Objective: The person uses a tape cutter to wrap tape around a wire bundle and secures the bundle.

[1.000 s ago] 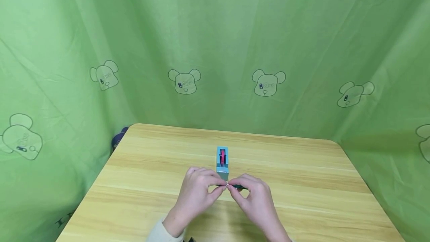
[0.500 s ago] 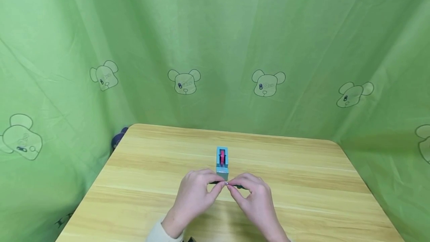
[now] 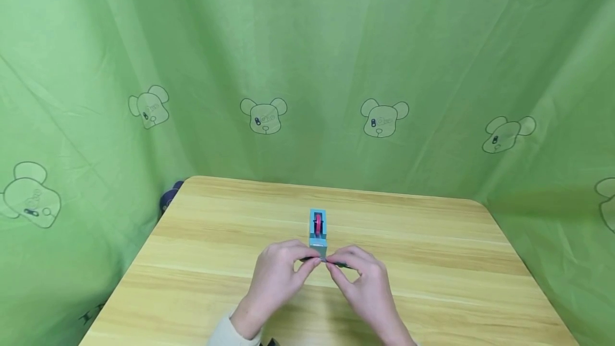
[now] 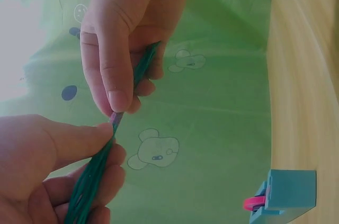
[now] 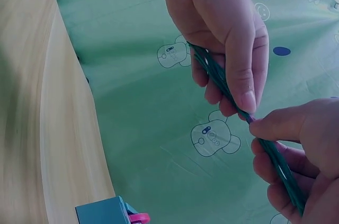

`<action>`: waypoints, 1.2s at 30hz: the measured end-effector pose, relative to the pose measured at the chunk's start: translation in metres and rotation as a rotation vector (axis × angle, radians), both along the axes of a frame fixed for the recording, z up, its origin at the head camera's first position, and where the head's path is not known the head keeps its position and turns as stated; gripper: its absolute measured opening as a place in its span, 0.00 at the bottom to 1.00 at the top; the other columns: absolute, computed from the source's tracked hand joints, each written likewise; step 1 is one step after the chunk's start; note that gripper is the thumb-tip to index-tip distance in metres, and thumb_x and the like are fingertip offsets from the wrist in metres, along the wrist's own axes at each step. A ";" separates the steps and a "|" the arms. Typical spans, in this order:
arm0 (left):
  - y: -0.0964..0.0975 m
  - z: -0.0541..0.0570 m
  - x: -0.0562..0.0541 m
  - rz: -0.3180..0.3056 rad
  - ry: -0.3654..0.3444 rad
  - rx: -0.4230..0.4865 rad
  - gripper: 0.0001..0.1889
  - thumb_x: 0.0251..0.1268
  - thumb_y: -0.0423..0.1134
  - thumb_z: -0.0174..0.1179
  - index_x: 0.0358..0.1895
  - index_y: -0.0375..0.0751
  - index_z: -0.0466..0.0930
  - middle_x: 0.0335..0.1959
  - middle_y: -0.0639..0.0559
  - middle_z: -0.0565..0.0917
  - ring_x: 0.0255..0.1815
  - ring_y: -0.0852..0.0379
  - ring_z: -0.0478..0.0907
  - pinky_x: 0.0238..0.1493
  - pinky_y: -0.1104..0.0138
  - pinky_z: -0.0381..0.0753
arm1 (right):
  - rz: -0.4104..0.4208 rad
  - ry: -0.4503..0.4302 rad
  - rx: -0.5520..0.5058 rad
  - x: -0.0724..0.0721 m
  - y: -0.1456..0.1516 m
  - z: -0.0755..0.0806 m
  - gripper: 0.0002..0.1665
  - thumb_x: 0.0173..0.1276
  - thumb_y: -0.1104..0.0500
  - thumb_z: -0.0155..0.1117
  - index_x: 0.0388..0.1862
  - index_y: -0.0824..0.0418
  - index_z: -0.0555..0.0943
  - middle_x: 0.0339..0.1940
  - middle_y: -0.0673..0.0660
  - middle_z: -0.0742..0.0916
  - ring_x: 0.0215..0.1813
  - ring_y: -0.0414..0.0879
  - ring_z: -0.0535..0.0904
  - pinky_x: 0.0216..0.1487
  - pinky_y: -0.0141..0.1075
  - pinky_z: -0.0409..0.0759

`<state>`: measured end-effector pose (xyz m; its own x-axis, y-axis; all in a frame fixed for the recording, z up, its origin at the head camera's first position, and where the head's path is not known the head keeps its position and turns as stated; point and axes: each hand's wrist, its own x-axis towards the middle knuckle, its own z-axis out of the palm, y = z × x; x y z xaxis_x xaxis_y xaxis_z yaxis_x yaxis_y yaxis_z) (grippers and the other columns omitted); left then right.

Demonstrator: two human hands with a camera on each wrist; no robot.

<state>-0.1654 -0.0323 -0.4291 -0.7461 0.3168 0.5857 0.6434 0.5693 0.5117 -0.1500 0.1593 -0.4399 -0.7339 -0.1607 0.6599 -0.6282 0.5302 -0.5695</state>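
Between my two hands runs a bundle of thin green strands (image 4: 91, 184), with a small pale purplish band (image 4: 115, 118) around its middle. My left hand (image 3: 277, 271) pinches the bundle by thumb and fingertips just to one side of the band. On the other side my right hand (image 3: 364, 276) pinches it the same way, the fingertips of both hands almost meeting. In the right wrist view the strands (image 5: 214, 73) lie along the left hand's curled fingers. A blue tape dispenser (image 3: 318, 244) with a pink-red reel (image 3: 318, 225) stands just beyond the fingertips.
The hands are above a light wood-grain table (image 3: 202, 228). A green curtain (image 3: 312, 164) printed with bear heads hangs around the table's back and sides. In the left wrist view the dispenser (image 4: 291, 196) appears at the lower right.
Both hands have shifted slightly forward with the bundle, toward the dispenser. Their fingertips have parted a little at the band. The dispenser has stayed where it was.
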 end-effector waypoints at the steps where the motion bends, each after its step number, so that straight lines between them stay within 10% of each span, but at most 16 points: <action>1: 0.000 0.000 0.000 -0.003 0.002 0.006 0.04 0.59 0.41 0.71 0.36 0.48 0.90 0.32 0.63 0.86 0.31 0.69 0.80 0.31 0.75 0.76 | 0.009 -0.003 -0.004 0.000 0.000 0.000 0.12 0.57 0.69 0.75 0.35 0.53 0.88 0.35 0.44 0.87 0.38 0.41 0.83 0.47 0.31 0.78; 36: -0.016 -0.009 -0.004 -0.036 0.066 0.037 0.05 0.57 0.40 0.72 0.37 0.51 0.91 0.34 0.65 0.86 0.35 0.68 0.81 0.40 0.65 0.79 | -0.011 -0.040 -0.021 0.005 0.014 -0.002 0.15 0.56 0.68 0.77 0.36 0.48 0.88 0.35 0.39 0.85 0.37 0.39 0.83 0.42 0.27 0.79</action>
<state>-0.1691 -0.0484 -0.4380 -0.6939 0.3202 0.6449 0.6962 0.5269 0.4875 -0.1454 0.1731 -0.4417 -0.7614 -0.1389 0.6333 -0.5990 0.5243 -0.6052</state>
